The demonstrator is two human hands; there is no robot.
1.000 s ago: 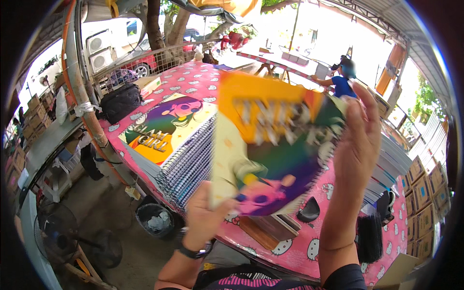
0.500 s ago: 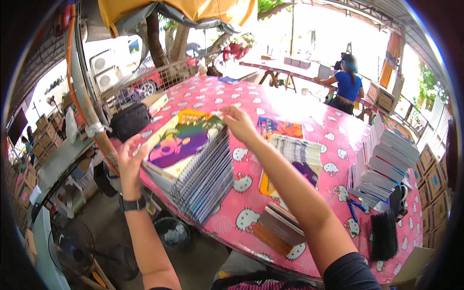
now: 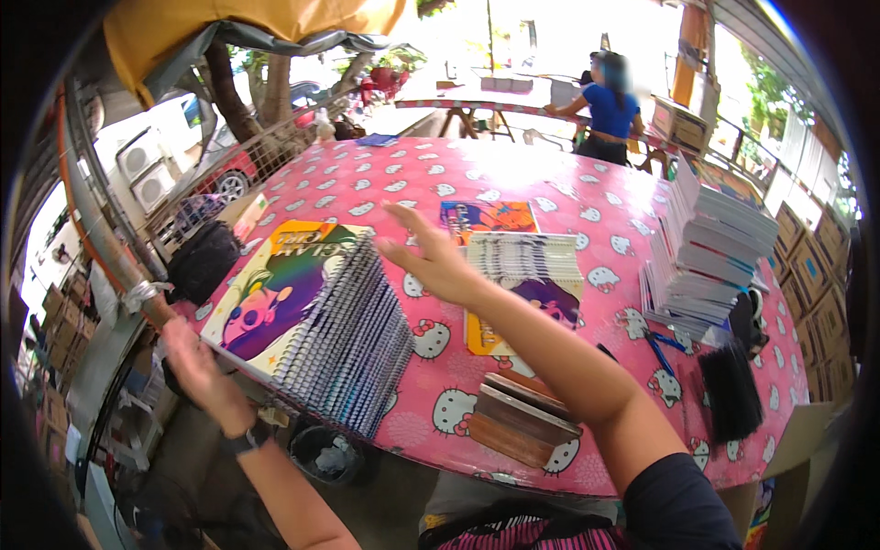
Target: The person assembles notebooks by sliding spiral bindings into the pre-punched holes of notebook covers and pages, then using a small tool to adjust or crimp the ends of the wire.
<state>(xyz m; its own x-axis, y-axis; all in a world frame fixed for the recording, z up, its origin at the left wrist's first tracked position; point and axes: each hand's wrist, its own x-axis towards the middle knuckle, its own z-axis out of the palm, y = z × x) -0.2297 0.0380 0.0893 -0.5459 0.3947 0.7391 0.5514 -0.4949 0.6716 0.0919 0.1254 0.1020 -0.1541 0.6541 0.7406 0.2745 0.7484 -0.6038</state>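
A tall stack of spiral notebooks (image 3: pixel 353 335) stands at the left edge of the table, its coils facing me and the right. The top cover shows a purple, green and cream cartoon picture. My left hand (image 3: pixel 200 371) is held flat beside the stack's left side, fingers stretched, slightly blurred. On the stack's other side my right hand (image 3: pixel 435 258) is in the air, fingers spread and holding nothing. Under my right forearm lies a lower pile of spiral notebooks (image 3: pixel 527 261), partly hidden. Behind it is an orange and purple booklet (image 3: pixel 490 218).
Brown wooden blocks (image 3: pixel 522 423) lie near the front edge of the pink table (image 3: pixel 426 385). At right are a tall pile of books (image 3: pixel 706 257), blue-handled pliers (image 3: pixel 662 348) and black binding coils (image 3: pixel 729 394). A black bag (image 3: pixel 203 261) sits at left; a person (image 3: pixel 612 110) works beyond.
Both hands have come away from the notebook stack, the left moving outward to the left and the right off its far corner. The view has turned right.
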